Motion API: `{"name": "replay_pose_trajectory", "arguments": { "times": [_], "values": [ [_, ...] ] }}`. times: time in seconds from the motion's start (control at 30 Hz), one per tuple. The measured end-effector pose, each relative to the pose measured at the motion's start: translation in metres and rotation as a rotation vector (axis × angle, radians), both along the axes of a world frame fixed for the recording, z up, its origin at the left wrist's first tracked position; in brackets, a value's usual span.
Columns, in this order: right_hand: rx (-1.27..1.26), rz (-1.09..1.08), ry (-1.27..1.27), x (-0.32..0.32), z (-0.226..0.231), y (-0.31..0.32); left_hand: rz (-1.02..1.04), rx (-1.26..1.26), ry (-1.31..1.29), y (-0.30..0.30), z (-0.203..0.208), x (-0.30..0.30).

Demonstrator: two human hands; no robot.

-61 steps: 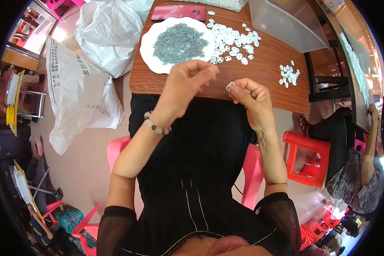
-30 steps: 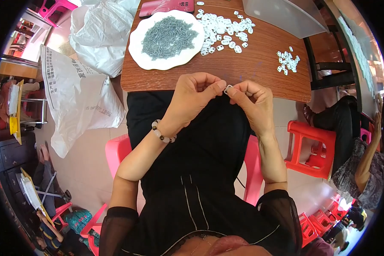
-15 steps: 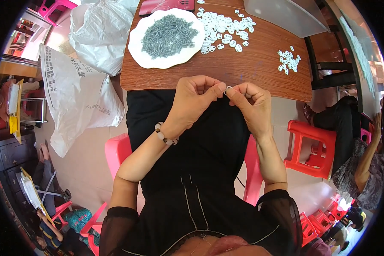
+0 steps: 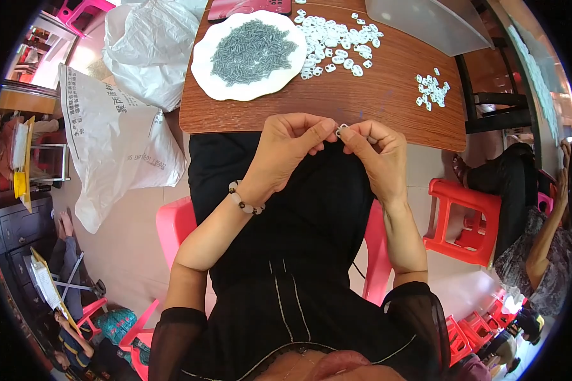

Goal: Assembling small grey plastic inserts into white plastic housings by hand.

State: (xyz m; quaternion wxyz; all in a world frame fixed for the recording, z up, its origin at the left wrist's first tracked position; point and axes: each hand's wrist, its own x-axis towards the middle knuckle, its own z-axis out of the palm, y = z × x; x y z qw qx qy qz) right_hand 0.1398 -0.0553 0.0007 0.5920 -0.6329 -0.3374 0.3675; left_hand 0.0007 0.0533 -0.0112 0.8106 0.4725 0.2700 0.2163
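Just past the table's near edge, my right hand (image 4: 384,155) pinches a small white plastic piece with holes (image 4: 342,129) between thumb and forefinger. My left hand (image 4: 292,149), with a bead bracelet at the wrist, is closed in a pinch close beside that piece. Whatever its fingertips hold is too small to make out. Beyond my left hand stands a white wavy-rimmed plate (image 4: 203,82) heaped with small grey coil-like pieces (image 4: 253,52). Loose white pieces (image 4: 327,41) lie in a pile right of the plate, and a smaller group (image 4: 432,91) lies farther right.
The brown wooden table (image 4: 375,105) also bears a pink phone (image 4: 248,7) and a translucent bin (image 4: 429,28) at the far side. White sacks (image 4: 117,146) stand on the floor at left. A red stool (image 4: 464,219) and a seated person (image 4: 527,254) are at right.
The white piece shows more clearly at my right fingertips, and the left fingertips sit slightly farther from it. Both hands stay in nearly the same place.
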Motion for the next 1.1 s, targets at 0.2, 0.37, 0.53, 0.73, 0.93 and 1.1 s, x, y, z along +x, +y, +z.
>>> {"name": "replay_pose_trajectory", "arguments": {
  "times": [0.2,0.37,0.53,0.73,0.93,1.1],
  "values": [
    [-0.001,0.015,-0.036,-0.001,0.0001,0.0001,0.036,0.072,0.012,-0.001,0.0004,0.0027],
    [-0.002,0.004,-0.057,-0.0023,-0.0023,-0.0002,0.068,0.145,0.031,-0.001,0.0003,0.0038],
    [-0.002,0.0,-0.059,-0.0048,-0.0029,-0.0007,0.06,0.155,0.052,-0.002,-0.0008,0.0042],
    [-0.008,-0.001,-0.031,-0.0064,-0.0037,-0.0006,0.081,0.129,0.051,-0.0031,-0.0033,0.003],
    [0.016,-0.027,0.032,-0.0046,-0.005,0.0008,0.029,0.015,-0.016,0.0007,-0.0043,0.0033],
    [0.033,-0.049,0.097,-0.0046,-0.0041,0.0012,0.026,-0.029,-0.034,0.0025,-0.0069,0.003]
  ]
}}
